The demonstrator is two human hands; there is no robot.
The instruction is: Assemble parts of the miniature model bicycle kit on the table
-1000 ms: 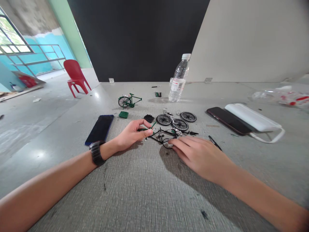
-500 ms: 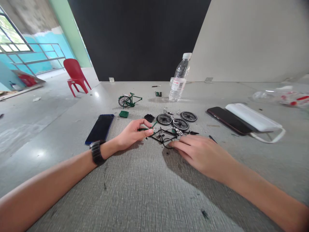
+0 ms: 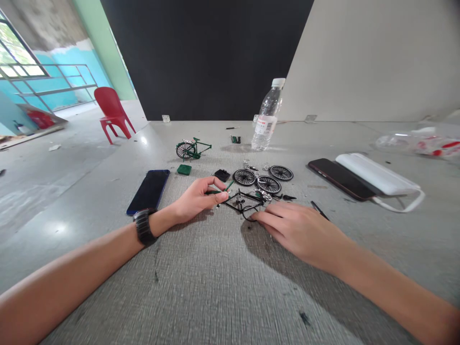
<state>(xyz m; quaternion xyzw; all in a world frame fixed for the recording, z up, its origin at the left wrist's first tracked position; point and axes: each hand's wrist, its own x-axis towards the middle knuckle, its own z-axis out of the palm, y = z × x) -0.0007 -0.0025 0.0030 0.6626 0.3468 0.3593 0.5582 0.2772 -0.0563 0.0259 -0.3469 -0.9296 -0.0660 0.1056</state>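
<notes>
My left hand (image 3: 197,197) is closed in a pinch on a thin green part (image 3: 229,186) of a model bicycle. Right beside its fingertips lies a black miniature bicycle frame (image 3: 235,203). My right hand (image 3: 293,220) is low over the table with fingers bent together, their tips at a thin black loop (image 3: 248,218) by the frame. What those fingers hold, if anything, is hidden. Behind the frame lie small spoked wheels: one on the left (image 3: 245,177), one in the middle (image 3: 269,184) and one at the right (image 3: 281,173). Silver parts (image 3: 265,195) sit near the right hand.
Farther back stands a partly built green model bicycle (image 3: 192,149), with a green box (image 3: 184,169) and a black piece (image 3: 222,175) in front. A dark phone (image 3: 149,191) lies left. A plastic bottle (image 3: 266,120) stands behind; another phone (image 3: 339,178) and white power bank (image 3: 377,173) lie right.
My right hand has shifted very slightly, and more of a dark stick-like piece beside it shows. My left hand keeps its pinch in the same place.
</notes>
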